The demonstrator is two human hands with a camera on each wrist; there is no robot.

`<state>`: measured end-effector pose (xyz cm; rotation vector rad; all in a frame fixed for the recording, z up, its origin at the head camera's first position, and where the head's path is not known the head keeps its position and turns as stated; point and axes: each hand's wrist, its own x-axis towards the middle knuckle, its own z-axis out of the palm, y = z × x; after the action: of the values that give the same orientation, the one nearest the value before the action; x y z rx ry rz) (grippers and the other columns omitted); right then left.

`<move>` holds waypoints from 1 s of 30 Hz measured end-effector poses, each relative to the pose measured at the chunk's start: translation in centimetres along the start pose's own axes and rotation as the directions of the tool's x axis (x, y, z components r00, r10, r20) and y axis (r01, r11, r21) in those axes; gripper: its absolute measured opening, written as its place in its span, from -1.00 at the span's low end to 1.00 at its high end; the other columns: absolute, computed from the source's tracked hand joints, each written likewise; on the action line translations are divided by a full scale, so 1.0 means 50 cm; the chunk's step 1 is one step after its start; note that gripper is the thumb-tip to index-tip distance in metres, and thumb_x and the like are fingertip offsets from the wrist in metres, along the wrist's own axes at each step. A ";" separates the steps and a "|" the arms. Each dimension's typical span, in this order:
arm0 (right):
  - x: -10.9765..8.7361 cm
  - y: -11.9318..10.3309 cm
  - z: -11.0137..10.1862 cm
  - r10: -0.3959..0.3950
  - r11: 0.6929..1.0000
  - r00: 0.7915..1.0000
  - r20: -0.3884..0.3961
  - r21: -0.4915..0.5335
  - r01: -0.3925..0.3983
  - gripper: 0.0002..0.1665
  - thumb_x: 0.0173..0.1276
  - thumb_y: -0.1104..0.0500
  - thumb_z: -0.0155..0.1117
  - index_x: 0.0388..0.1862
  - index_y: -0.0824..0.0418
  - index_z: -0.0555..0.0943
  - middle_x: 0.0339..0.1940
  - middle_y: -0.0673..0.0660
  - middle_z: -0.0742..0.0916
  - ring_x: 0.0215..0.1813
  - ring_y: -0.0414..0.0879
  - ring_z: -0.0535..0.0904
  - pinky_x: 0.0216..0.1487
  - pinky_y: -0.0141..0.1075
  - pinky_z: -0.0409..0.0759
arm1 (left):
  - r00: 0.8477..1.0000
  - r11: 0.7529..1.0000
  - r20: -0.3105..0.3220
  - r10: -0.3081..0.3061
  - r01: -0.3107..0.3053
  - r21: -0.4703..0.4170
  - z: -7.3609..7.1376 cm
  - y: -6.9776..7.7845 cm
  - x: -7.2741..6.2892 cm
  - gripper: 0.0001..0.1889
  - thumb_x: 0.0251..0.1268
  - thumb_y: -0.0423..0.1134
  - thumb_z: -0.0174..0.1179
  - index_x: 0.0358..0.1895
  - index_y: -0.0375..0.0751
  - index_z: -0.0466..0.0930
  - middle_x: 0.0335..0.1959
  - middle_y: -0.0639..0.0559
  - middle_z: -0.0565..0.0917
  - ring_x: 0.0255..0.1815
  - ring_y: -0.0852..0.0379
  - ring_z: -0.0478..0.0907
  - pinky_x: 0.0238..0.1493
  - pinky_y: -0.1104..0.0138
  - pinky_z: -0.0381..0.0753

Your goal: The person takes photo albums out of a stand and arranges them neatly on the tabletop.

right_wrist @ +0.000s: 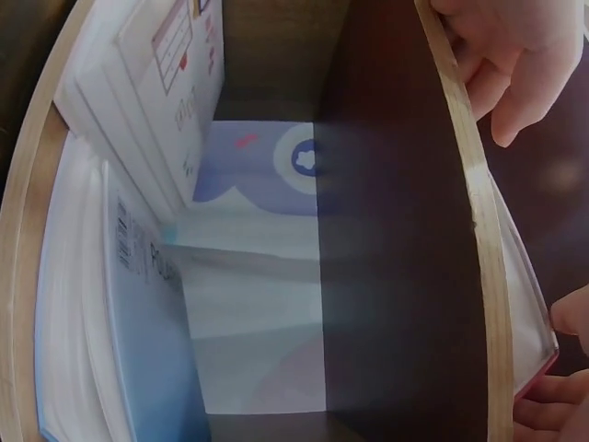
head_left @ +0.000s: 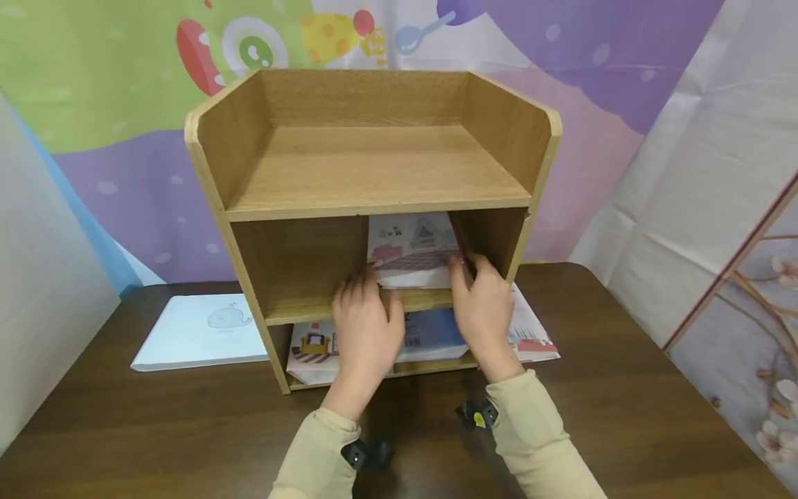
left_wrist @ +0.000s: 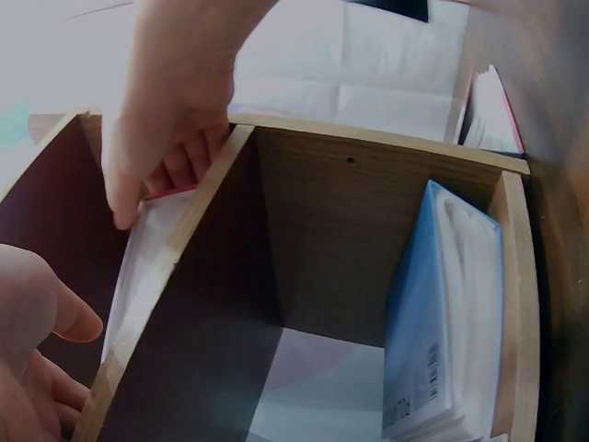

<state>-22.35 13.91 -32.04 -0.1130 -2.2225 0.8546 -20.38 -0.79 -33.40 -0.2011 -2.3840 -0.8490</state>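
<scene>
A picture book (head_left: 414, 253) with a pale illustrated cover and a red edge lies on the middle shelf (head_left: 299, 312) of a wooden shelf unit. My right hand (head_left: 486, 312) grips its right side, thumb on top, fingers around the red edge; the right wrist view shows this right hand (right_wrist: 557, 396) at the book's corner. My left hand (head_left: 368, 322) is at the left front corner, fingers extended over the shelf beside the book. Seen from the left wrist, the left hand (left_wrist: 37, 331) has its thumb close to the book's front edge (left_wrist: 147, 249).
In the bottom compartment lie a blue book (head_left: 430, 333) and an illustrated book (head_left: 312, 346). A white book with a whale drawing (head_left: 193, 333) lies on the dark table (head_left: 187, 423), left of the unit. Another book (head_left: 530, 329) sticks out at the right. The top tray (head_left: 374, 166) has raised sides.
</scene>
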 end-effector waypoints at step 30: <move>-0.020 -0.024 -0.014 0.091 0.977 0.995 0.035 0.190 -0.096 -0.65 0.30 0.03 0.05 -0.20 0.25 0.63 -0.34 0.13 0.73 -0.31 -0.10 0.66 -0.28 -0.21 0.57 | 0.998 1.000 -0.056 0.010 -0.011 -0.025 -0.022 0.008 -0.032 -0.56 0.29 -0.23 -0.02 0.12 -0.50 0.38 0.09 -0.32 0.50 0.16 -0.17 0.41 0.31 0.10 0.19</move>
<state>-20.95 13.01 -31.58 -0.1158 -2.1597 1.1229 -18.43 -1.06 -33.42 -0.1973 -2.3198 -0.8695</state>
